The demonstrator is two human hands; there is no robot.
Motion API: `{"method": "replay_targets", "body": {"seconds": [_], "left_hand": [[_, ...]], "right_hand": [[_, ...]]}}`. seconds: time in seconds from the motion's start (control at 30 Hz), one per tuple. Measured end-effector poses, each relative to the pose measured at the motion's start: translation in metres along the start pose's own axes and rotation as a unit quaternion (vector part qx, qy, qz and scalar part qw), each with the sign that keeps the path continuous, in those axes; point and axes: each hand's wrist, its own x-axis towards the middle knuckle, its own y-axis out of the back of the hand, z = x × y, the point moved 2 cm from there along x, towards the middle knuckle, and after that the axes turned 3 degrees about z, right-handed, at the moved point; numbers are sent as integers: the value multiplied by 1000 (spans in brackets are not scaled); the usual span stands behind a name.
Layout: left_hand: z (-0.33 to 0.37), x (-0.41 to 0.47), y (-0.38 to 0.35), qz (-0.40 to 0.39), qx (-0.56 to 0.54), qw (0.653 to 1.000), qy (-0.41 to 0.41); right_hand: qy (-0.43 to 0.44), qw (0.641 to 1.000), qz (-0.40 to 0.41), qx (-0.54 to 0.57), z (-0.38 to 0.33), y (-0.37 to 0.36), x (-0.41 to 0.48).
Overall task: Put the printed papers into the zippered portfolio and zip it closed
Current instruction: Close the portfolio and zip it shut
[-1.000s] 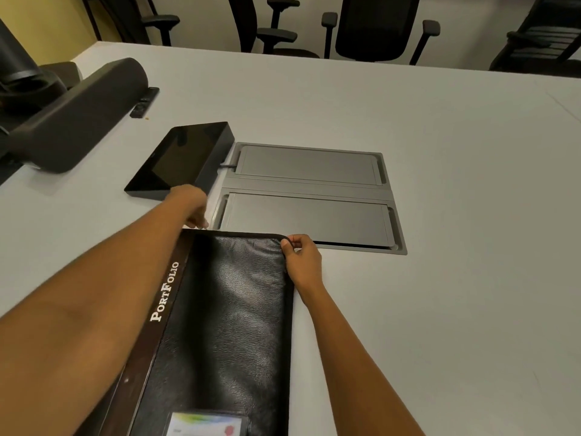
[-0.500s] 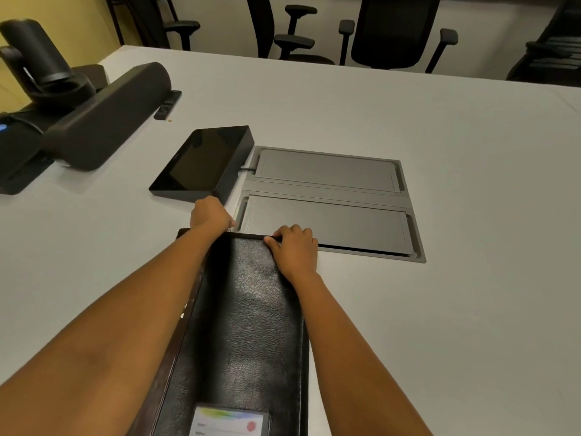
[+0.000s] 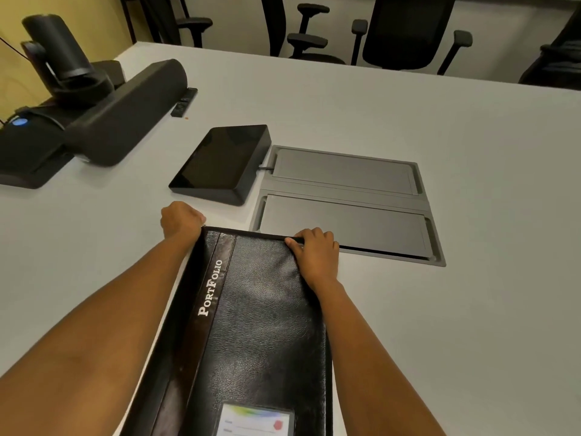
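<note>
Shifted since half a second ago: right hand point(image 3: 314, 254) further right along far edge of portfolio point(image 3: 261, 335), now at its far right corner; "PortFolio" lettering on brown spine strip back in sight
Portfolio: black leather, closed, flat on white table point(image 3: 440, 184), long axis running away from the wearer, near end cut off by frame; card window point(image 3: 256, 420) at near end
Left hand point(image 3: 180, 220): curled into a fist at far left corner, fingers folded under; what they pinch cannot be told
Right hand: fingers bent over far edge, thumb on the cover, gripping the rim
Papers: not visible
Beyond: dark tablet point(image 3: 220, 163), grey hatch panels point(image 3: 342, 196), black speaker bar point(image 3: 125, 111)
</note>
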Motion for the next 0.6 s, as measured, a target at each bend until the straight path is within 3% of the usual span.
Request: {"method": "replay_targets", "body": {"seconds": [0.17, 0.43, 0.6], "left_hand": [[-9, -3, -4, 4, -45, 999, -5], [-32, -33, -14, -54, -8, 986, -156], [-53, -59, -17, -96, 59, 964, -242]], "right_hand": [[-9, 1000, 3, -10, -1, 0, -1], [12, 999, 34, -34, -3, 0, -18], [2, 1000, -8, -30, 3, -5, -41]]}}
